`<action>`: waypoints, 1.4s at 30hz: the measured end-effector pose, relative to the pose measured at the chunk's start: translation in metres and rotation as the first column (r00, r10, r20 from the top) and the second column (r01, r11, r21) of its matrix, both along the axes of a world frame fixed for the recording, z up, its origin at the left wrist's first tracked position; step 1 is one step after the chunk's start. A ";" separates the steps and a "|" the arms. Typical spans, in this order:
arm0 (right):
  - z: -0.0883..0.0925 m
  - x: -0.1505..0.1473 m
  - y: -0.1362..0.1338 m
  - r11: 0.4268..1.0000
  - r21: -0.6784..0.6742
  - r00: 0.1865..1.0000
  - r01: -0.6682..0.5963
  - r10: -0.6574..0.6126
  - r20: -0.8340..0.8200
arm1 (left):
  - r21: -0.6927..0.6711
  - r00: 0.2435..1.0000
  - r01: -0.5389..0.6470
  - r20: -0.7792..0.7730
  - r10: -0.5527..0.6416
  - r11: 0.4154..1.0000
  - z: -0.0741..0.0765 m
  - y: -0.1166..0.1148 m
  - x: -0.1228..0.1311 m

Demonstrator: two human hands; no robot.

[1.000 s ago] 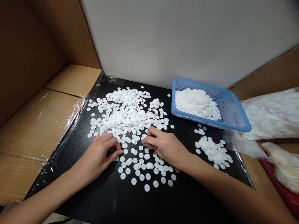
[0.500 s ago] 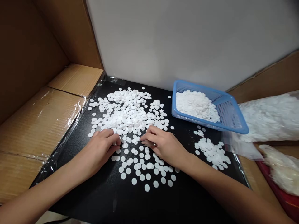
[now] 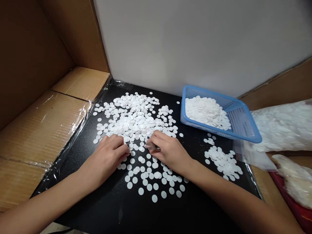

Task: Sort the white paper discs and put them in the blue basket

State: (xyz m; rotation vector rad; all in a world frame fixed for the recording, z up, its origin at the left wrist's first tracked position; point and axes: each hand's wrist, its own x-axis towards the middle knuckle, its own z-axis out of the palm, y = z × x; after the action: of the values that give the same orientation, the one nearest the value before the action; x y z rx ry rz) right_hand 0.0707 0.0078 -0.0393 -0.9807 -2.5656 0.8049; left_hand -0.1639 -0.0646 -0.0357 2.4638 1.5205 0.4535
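Note:
Many thin white discs [image 3: 136,120] lie heaped on a black tabletop [image 3: 97,208], with looser ones spread toward me. At the near left edge of the heap rests my left hand [image 3: 109,151], its fingers curled and the thumb close to the index finger. Whatever may be between those fingertips is hidden. Across a narrow gap, my right hand [image 3: 169,151] is closed in a pinch on a small pointed metal tool [image 3: 153,147]. The tool's tip points left over the discs; most of its length is hidden in the hand.
A blue plastic basket [image 3: 254,133] partly filled with white discs stands at the back right. In front of it lies a smaller disc pile [image 3: 224,162]. Clear bags [image 3: 287,123] of discs sit farther right. Cardboard [image 3: 44,120] borders the left, and a pale wall [image 3: 195,42] the back.
My left fingertips have shifted slightly right. The metal tool in my right hand is tilted a little differently, with its tip more visible. The whole view has moved slightly.

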 end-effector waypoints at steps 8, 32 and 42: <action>0.018 -0.002 -0.010 0.950 -0.308 0.988 0.042 0.007 0.154 | -0.029 0.992 0.125 0.018 -0.125 0.992 0.000 -0.030 -0.001; 0.012 -0.004 -0.013 0.977 -0.211 0.990 0.035 -0.005 0.138 | -0.071 1.000 0.000 -0.025 -0.002 0.997 -0.004 0.025 0.004; -0.008 -0.004 -0.001 0.970 0.219 0.971 -0.109 0.057 0.233 | -0.359 0.972 -0.052 0.196 0.130 0.932 0.012 0.005 0.001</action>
State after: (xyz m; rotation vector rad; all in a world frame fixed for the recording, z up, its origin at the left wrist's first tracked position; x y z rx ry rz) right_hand 0.0662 0.0070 -0.0470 -0.9436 -2.8298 0.4198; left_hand -0.1624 -0.0598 -0.0234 2.0087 1.4825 0.4087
